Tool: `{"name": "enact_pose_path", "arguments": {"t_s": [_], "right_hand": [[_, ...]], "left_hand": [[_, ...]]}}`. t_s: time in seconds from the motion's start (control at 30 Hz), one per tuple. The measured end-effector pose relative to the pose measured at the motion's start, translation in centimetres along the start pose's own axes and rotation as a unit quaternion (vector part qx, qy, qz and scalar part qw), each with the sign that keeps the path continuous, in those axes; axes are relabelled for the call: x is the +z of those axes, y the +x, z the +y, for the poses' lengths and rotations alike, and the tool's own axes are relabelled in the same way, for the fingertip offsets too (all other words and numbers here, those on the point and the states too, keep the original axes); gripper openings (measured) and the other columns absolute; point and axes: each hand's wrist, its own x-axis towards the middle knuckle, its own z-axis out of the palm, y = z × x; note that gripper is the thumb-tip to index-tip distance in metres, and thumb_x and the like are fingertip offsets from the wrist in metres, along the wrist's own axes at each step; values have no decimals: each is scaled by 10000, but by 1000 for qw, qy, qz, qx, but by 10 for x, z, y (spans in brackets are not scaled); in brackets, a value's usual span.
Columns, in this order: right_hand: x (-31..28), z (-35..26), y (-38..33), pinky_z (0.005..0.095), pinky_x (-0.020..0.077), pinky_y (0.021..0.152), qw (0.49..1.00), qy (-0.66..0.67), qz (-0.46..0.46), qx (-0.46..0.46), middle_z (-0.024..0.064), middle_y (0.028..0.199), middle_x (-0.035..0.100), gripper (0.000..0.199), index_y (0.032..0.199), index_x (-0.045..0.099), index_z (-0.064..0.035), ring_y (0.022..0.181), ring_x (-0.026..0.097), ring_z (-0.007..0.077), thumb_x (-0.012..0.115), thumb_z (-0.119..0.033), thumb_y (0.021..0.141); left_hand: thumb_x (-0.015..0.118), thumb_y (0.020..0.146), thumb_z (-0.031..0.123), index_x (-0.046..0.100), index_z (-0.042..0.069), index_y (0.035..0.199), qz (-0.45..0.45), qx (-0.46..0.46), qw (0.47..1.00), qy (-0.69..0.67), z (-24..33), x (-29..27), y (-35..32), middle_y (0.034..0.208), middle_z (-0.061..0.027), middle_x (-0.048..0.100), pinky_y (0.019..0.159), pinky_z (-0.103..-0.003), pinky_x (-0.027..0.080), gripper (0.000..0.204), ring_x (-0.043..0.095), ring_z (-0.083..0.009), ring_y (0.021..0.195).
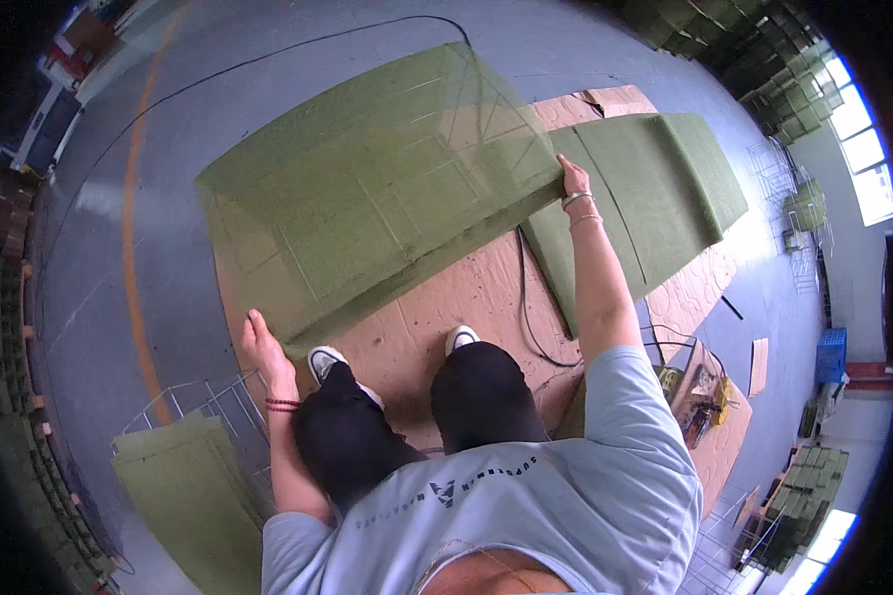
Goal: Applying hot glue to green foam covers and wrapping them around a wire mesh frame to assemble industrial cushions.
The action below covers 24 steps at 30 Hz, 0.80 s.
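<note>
A large box-shaped wire frame covered in green mesh (377,188) is tilted in front of me, its thin wires showing through the mesh. My left hand (266,352) grips its near left corner, thumb up along the edge and the other fingers mostly hidden. At the near right corner, my right hand (574,178) is closed round the edge. The frame's long near side runs between my two hands, above brown cardboard (446,307). Green sheet material (620,188) lies folded on the cardboard beyond my right forearm.
Beside my left arm are green mesh sheets (184,471) and a bare wire frame (233,402). Tools (704,402) sit on cardboard at right. A black cable (526,297) crosses the cardboard near my feet. Green stacks (799,501) and a blue crate (831,349) stand at right.
</note>
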Motion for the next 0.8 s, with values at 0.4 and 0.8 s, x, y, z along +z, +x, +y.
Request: {"name": "enact_pose_path", "arguments": {"t_s": [0.4, 0.8], "right_hand": [[-24, -2, 21, 292, 439, 639, 1000, 10, 26, -4, -16, 799, 614, 428, 956, 727, 3, 701, 516, 115, 778, -397, 815], [-3, 3, 23, 353, 443, 649, 999, -26, -4, -36, 36, 745, 589, 374, 836, 701, -11, 680, 503, 172, 715, -384, 853]], "left_hand": [[553, 1000, 381, 645, 5, 956, 12, -87, 995, -41, -1, 15, -9, 877, 11, 574, 757, -258, 408, 390, 464, -88, 804], [577, 982, 417, 638, 35, 888, 9, -71, 997, 0, 26, -7, -6, 811, 47, 513, 748, -248, 377, 399, 410, -76, 787]]}}
